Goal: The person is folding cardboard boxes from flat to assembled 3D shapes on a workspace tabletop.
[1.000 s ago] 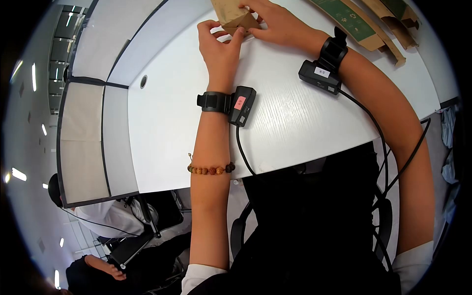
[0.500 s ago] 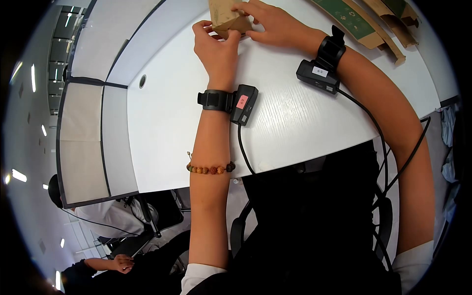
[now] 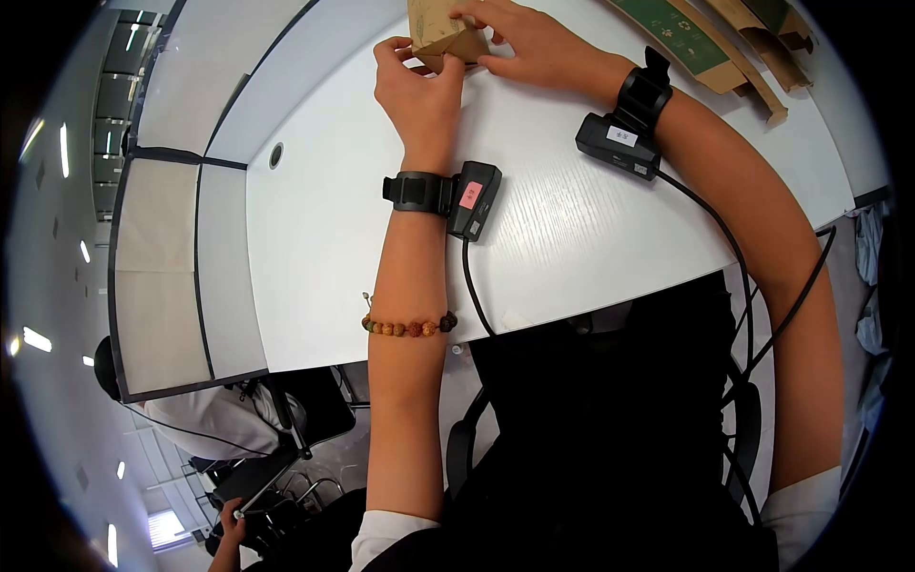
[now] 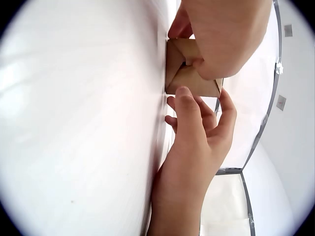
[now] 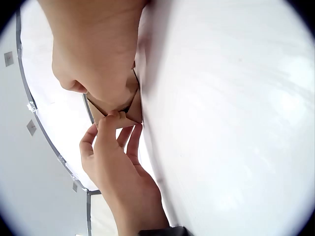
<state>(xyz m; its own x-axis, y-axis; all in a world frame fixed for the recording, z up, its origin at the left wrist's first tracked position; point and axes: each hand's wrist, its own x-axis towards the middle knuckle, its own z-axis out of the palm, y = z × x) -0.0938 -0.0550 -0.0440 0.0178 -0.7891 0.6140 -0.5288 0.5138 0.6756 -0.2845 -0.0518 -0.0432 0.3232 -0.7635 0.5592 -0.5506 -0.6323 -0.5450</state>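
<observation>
A small brown cardboard box (image 3: 448, 34) is between both hands at the top of the head view. Its end with folded triangular flaps faces the body. The left hand (image 3: 419, 100) grips its left side, with the thumb pressing on the folded end. From the right, the right hand (image 3: 548, 52) holds it between thumb and curved fingers. In the left wrist view, a small dark gap shows where the box's flaps (image 4: 189, 81) meet, beside the left hand (image 4: 224, 39). The right wrist view has the right hand (image 5: 93, 54) partly covering the box (image 5: 135, 105).
Flattened green-and-brown cardboard pieces (image 3: 681, 43) lie at the top right of the white table (image 3: 591, 229). A grey-white partition (image 3: 157, 219) borders the left side. Cables run from both wrist cameras. Another person (image 3: 205, 419) sits beyond the partition.
The box and both hands have shifted slightly left. The left thumb has moved inward on the box's end, where the flaps now lie flatter. A person in the background has changed position.
</observation>
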